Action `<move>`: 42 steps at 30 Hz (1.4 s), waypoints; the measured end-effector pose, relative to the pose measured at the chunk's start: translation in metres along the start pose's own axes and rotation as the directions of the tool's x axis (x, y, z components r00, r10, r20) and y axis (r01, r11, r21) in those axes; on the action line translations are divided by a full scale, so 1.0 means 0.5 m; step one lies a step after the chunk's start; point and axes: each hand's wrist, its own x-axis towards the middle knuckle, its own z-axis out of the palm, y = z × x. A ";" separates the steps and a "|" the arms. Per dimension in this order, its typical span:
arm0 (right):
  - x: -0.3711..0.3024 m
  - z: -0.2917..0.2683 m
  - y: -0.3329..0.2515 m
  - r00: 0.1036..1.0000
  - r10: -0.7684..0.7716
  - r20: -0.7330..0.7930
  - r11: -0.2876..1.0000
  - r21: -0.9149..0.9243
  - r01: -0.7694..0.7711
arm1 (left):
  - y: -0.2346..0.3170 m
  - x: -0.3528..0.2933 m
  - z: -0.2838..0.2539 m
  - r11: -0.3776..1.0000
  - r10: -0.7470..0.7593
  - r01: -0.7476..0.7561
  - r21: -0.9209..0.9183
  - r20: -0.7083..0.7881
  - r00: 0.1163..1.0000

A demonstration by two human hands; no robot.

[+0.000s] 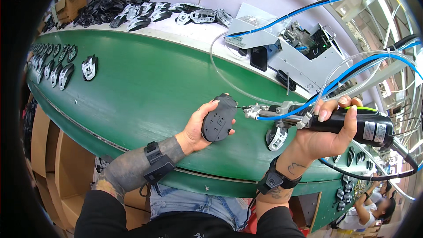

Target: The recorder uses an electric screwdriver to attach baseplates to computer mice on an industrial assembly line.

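Note:
My left hand point(197, 128) grips a black computer mouse point(219, 121) by its sides, underside turned up toward me. In my right hand point(326, 134) is a black power screwdriver point(380, 125), its fingers wrapped round the body. The tool lies nearly level, and its metal nose point(252, 110) points left at the mouse's upper right edge. Whether the bit touches the mouse is too small to tell. A blue hose point(282, 117) runs along the tool. Below its nose, a black-and-white mouse shell point(277, 138) rests on the green belt point(145, 88).
Rows of mouse shells point(66, 76) stand at the belt's left. More black-and-white shells point(202, 16) and a dark heap of parts point(105, 6) line the back ledge. A white feeder machine point(304, 68) and a phone point(259, 58) sit back right. Hoses arch overhead. A co-worker point(361, 213) sits lower right.

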 end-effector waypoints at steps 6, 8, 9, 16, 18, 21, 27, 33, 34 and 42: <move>-0.001 -0.003 -0.003 0.998 0.013 0.056 1.000 0.004 -0.013 | 0.002 -0.004 0.005 0.999 -0.021 0.022 -0.040 0.042 0.999; 0.002 0.005 -0.001 0.999 -0.002 0.032 1.000 -0.012 0.002 | 0.005 -0.003 0.006 0.999 -0.005 0.007 -0.042 0.051 0.999; 0.002 0.003 -0.002 1.000 0.006 0.029 1.000 -0.013 -0.005 | 0.008 0.000 0.008 1.000 0.025 -0.025 -0.006 0.027 0.999; -0.016 0.007 -0.062 0.991 -0.065 0.118 0.998 0.032 0.062 | 0.042 0.022 -0.024 0.989 0.147 -0.148 0.007 -0.144 0.979; -0.032 0.016 -0.056 0.992 0.008 0.124 0.999 0.052 -0.014 | 0.045 0.013 -0.013 0.982 0.188 -0.188 0.013 -0.134 0.973; -0.050 0.026 -0.042 0.983 0.074 0.166 0.996 0.044 -0.083 | 0.049 0.006 -0.010 0.980 0.200 -0.201 0.010 -0.158 0.967; -0.058 0.028 -0.031 0.975 0.091 0.200 0.994 0.046 -0.103 | 0.041 0.010 -0.011 0.978 0.200 -0.204 -0.050 -0.074 0.977; -0.056 0.018 -0.025 0.952 0.128 0.278 0.982 0.099 -0.161 | 0.035 0.011 -0.011 0.963 0.225 -0.228 -0.144 -0.036 0.974; -0.056 0.019 -0.025 0.948 0.133 0.290 0.980 0.102 -0.169 | 0.036 0.011 -0.009 0.965 0.222 -0.225 -0.133 -0.036 0.974; -0.023 -0.002 -0.084 0.936 0.127 0.329 0.969 0.160 -0.188 | 0.037 0.019 -0.027 0.973 0.230 -0.229 0.036 -0.272 0.934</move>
